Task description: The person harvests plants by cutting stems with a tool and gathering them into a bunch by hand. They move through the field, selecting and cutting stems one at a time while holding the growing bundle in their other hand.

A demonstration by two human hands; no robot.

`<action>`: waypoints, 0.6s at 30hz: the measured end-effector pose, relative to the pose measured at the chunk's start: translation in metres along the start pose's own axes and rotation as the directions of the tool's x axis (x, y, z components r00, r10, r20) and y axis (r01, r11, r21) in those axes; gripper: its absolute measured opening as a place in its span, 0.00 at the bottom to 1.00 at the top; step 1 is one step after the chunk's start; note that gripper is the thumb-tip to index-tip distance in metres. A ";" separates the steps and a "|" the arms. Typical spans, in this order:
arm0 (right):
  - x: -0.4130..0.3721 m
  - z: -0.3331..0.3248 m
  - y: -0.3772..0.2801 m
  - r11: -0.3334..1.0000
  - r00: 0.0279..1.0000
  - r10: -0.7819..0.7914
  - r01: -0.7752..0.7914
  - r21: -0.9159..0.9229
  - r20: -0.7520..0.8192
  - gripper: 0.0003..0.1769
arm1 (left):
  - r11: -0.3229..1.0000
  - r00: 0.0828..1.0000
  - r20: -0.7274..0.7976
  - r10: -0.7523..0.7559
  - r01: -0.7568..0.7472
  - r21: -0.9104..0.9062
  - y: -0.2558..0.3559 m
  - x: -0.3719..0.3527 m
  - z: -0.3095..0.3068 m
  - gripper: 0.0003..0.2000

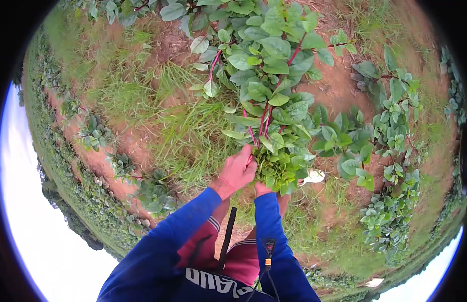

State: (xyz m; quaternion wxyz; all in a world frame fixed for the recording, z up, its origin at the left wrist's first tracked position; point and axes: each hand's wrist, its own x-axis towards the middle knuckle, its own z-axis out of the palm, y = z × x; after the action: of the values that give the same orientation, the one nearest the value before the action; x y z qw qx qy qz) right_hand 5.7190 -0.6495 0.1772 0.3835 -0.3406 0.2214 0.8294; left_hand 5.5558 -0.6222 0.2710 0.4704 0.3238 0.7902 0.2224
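Note:
Red-stemmed Malabar spinach (273,65) with broad green leaves spreads in front of me, its stems running down toward my hands. My left hand (237,171) is closed, thumb and fingers pinched at the lower end of the red stems. Just right of it sits a dense bunch of Malabar spinach shoots (278,168), leaves packed together. Under this bunch is my right hand (262,189); leaves cover its fingers, and it appears to grip the bunch from below. Where the bunch ends and the growing plant begins is hard to make out.
More leafy plants (394,116) grow in a row on the right, and smaller ones (155,194) on the left. Grass (193,136) and reddish soil (334,95) lie between them. A white shoe (314,176) shows beside the bunch. A black strap (227,236) hangs before my shorts.

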 end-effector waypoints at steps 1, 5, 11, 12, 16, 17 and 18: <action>0.006 0.003 0.002 1.000 1.000 0.001 -0.001 -0.014 -0.001 0.20 | 1.000 1.000 -0.006 -0.003 0.003 -0.008 -0.002 0.000 -0.003 0.15; 0.012 0.002 0.001 0.999 1.000 0.007 -0.008 -0.044 -0.021 0.20 | 0.996 0.996 -0.031 0.084 -0.083 0.020 -0.014 -0.002 -0.013 0.16; 0.011 -0.006 -0.009 0.997 0.998 -0.010 0.006 -0.078 -0.058 0.20 | 0.993 0.993 0.007 0.119 -0.119 0.001 -0.024 -0.008 -0.006 0.20; 0.011 -0.008 -0.012 0.997 0.998 -0.013 0.007 -0.077 -0.065 0.20 | 0.990 0.991 0.008 0.132 -0.132 -0.047 -0.021 -0.010 -0.005 0.20; 0.003 -0.020 -0.024 0.997 0.995 -0.036 0.029 -0.077 -0.089 0.20 | 0.995 0.996 0.061 0.063 -0.058 -0.077 -0.011 -0.015 -0.006 0.14; 0.006 -0.023 -0.026 0.997 0.995 -0.040 0.033 -0.074 -0.090 0.20 | 0.993 0.990 0.086 0.108 -0.105 -0.046 -0.015 -0.014 -0.006 0.13; 0.001 -0.024 -0.031 0.996 0.994 -0.050 0.042 -0.078 -0.096 0.20 | 0.988 0.981 0.114 0.155 -0.154 -0.018 -0.019 -0.014 -0.006 0.12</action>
State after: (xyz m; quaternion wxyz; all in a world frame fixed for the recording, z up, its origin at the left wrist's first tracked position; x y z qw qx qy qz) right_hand 5.7523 -0.6456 0.1573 0.3782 -0.4001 0.2005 0.8104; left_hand 5.5492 -0.6454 0.2700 0.4979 0.3942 0.7334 0.2427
